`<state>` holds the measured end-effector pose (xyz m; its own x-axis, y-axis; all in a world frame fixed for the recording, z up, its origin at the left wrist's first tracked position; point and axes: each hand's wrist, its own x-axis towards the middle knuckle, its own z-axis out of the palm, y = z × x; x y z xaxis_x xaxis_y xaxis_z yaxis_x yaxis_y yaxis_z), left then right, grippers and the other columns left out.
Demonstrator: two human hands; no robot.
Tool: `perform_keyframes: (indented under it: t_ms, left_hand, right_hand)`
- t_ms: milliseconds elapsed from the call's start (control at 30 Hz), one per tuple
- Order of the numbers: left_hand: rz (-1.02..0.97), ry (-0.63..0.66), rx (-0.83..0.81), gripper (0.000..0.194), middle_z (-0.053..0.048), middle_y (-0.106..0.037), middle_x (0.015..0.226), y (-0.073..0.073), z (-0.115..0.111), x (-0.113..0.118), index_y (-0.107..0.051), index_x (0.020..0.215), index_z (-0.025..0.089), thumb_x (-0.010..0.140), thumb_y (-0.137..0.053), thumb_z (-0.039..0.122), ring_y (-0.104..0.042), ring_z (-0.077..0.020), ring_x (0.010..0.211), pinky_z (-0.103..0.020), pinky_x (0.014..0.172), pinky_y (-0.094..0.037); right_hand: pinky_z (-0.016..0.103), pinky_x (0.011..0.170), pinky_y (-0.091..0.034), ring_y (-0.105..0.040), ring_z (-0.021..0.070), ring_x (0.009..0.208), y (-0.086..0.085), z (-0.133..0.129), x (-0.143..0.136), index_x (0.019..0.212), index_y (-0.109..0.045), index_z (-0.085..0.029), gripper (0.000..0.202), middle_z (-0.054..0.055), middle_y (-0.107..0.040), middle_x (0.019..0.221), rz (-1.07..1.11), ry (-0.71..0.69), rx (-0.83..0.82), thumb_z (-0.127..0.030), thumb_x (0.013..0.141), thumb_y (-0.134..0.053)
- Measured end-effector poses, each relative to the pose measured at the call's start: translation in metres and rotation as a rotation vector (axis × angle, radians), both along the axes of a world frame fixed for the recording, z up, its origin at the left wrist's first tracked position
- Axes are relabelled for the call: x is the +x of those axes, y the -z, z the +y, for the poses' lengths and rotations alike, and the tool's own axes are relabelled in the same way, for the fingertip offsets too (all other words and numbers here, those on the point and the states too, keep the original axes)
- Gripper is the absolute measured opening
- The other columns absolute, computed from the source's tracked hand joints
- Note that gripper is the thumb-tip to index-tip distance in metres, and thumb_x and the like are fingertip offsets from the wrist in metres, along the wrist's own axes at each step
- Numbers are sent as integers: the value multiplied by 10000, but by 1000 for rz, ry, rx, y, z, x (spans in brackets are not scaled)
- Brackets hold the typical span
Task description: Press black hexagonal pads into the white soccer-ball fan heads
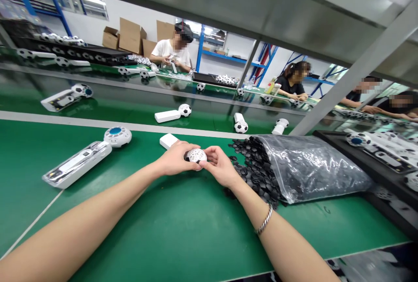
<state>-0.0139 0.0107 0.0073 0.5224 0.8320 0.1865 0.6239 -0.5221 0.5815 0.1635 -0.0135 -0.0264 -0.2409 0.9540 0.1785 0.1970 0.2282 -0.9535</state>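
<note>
My left hand (178, 158) is closed around a white device with a soccer-ball-shaped head (197, 156). Its white handle (168, 141) sticks out behind my left fingers. The head has an open white lattice, with black patches on its left and lower side. From the right, my right hand (220, 165) grips the head's edge, thumb against its lower rim and fingers curled. Whether a small piece sits under those fingertips is hidden. Beside my right hand lie loose black pieces (257, 177), spilling from a clear plastic bag (316, 171).
A larger white device (81, 162) in clear wrap lies left on the green table (183, 238). Beyond the pale strip are more ball-headed devices (168, 115). A black tray (385, 160) of them stands right. A slanted metal post (355, 68) rises behind the bag. Co-workers (173, 51) sit opposite.
</note>
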Motion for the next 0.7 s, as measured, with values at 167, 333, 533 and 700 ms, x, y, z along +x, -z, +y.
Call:
perform_keyframes:
  t_ms: [167, 333, 533, 700]
  left_hand:
    - [-28, 10, -45, 595, -77, -593, 1063, -2, 0, -2, -568, 1109, 166, 600, -661, 459, -523, -262, 989, -335, 827, -418]
    - [-86, 40, -81, 596, -84, -599, 1040, 2, 3, -3, -573, 1096, 147, 587, -680, 439, -544, -251, 946, -324, 807, -424]
    - [-113, 25, -20, 630, -102, -573, 1082, 12, -2, -3, -540, 1148, 142, 610, -672, 442, -511, -265, 996, -351, 858, -399]
    - [-131, 62, -46, 711, -108, -523, 1179, 18, -4, -4, -495, 1199, 155, 601, -662, 501, -445, -277, 1099, -369, 925, -369]
  right_hand:
    - [296, 759, -481, -571, 173, 971, -2, -4, -5, 929, -416, -198, 334, 66, -589, 1009, -38, 69, 25, -264, 676, -623]
    - [303, 743, -477, -578, 176, 946, 0, -4, -9, 896, -416, -197, 332, 58, -600, 972, -81, 134, 47, -265, 657, -636]
    - [264, 725, -475, -600, 131, 815, -7, 8, 4, 864, -486, -186, 229, 13, -624, 874, -283, 140, 118, -348, 724, -566]
    - [314, 747, -433, -570, 164, 791, -16, 18, 51, 842, -526, -169, 229, 55, -596, 879, -509, 395, 127, -384, 777, -479]
